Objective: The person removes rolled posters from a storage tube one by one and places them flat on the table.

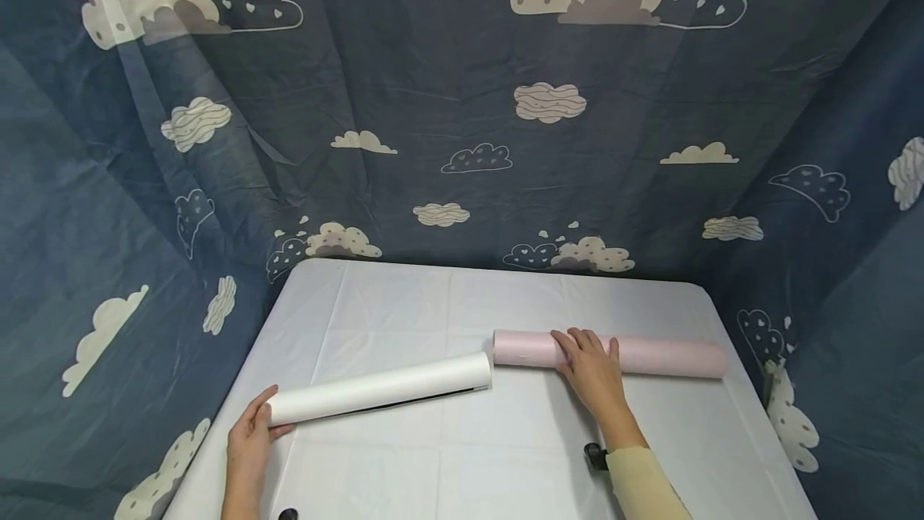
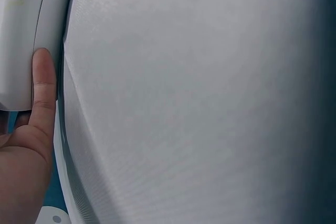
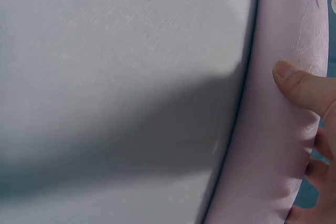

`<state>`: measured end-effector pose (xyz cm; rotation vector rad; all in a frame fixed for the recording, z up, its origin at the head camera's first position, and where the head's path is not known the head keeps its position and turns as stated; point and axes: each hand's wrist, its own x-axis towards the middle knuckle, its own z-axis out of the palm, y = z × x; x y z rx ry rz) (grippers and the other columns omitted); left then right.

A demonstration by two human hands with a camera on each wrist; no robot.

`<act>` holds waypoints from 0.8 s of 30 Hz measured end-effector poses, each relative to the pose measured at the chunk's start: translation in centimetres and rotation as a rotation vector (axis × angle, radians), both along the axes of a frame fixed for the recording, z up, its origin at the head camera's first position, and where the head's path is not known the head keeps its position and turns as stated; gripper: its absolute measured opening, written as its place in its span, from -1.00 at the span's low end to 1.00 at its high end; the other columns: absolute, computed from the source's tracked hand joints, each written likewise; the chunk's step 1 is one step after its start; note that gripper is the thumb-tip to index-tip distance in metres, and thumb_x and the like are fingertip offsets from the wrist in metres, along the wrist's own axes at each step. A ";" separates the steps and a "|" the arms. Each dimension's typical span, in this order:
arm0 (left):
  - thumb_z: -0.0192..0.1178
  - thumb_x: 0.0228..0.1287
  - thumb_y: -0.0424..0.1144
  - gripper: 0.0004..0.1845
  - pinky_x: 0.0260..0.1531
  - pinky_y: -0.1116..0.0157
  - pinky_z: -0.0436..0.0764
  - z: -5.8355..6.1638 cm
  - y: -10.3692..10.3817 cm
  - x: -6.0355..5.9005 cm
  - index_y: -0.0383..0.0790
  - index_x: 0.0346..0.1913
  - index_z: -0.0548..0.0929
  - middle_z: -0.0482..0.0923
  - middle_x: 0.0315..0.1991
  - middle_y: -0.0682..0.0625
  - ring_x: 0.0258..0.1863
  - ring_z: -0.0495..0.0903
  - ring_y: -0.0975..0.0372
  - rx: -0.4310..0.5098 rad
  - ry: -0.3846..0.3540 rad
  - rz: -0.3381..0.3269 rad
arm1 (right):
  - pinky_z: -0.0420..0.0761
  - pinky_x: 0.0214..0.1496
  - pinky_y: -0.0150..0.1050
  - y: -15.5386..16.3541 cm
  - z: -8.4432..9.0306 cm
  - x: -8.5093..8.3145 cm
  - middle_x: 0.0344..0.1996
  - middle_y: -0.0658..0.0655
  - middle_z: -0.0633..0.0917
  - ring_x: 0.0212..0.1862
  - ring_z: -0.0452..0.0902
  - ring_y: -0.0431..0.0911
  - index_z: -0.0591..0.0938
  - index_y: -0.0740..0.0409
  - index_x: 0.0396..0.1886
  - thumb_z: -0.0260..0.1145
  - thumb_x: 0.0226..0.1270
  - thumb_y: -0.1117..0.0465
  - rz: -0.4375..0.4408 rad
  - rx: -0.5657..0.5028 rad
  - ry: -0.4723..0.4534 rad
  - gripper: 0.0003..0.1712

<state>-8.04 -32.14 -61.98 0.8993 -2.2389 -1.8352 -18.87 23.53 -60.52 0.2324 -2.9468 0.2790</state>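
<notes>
Cloud-print fabric [image 1: 433, 54] backs the worktop [image 1: 498, 456]; left hand [image 1: 249, 441] grips the white roll [image 1: 382, 388], right hand [image 1: 593, 374] the pink roll [image 1: 671, 356]; both probably light, best held mid-length.

Apparently a screened-off indoor space, blue cloud-print curtains [image 1: 433, 54] on three sides, white-topped table [image 1: 505, 440] between
</notes>
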 end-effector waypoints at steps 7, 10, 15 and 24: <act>-0.17 0.78 -0.19 -0.51 -0.13 0.43 0.78 -0.2 -0.1 0.0 -0.25 0.59 0.38 0.20 0.63 -0.37 -0.24 0.64 0.51 0.002 0.008 -0.010 | 0.25 0.48 0.59 -0.4 -0.1 -0.2 0.34 0.21 0.63 0.41 0.45 0.19 0.54 -0.12 0.46 0.61 0.27 0.09 -0.045 0.040 0.014 -0.23; -0.18 0.78 -0.21 -0.51 -0.14 0.43 0.78 -0.2 -0.2 0.0 -0.26 0.59 0.38 0.19 0.63 -0.38 -0.23 0.64 0.51 0.015 0.024 -0.018 | 0.27 0.46 0.58 -0.6 0.0 -0.2 0.32 0.22 0.64 0.39 0.47 0.20 0.55 -0.11 0.46 0.62 0.26 0.09 -0.055 0.044 0.021 -0.23; -0.18 0.78 -0.20 -0.50 -0.11 0.43 0.78 -0.1 0.0 -0.1 -0.28 0.59 0.37 0.18 0.63 -0.39 -0.23 0.64 0.53 0.019 0.024 -0.024 | 0.31 0.42 0.58 -0.8 0.2 -0.3 0.30 0.22 0.65 0.36 0.49 0.21 0.54 -0.10 0.47 0.60 0.28 0.08 -0.074 0.053 0.013 -0.24; -0.17 0.78 -0.19 -0.51 -0.11 0.45 0.77 0.0 0.3 -0.2 -0.27 0.59 0.37 0.17 0.64 -0.37 -0.23 0.65 0.48 0.022 0.012 -0.039 | 0.34 0.35 0.59 -1.5 0.5 -0.5 0.32 0.28 0.63 0.37 0.48 0.29 0.49 -0.06 0.51 0.55 0.35 0.05 -0.131 0.051 -0.061 -0.23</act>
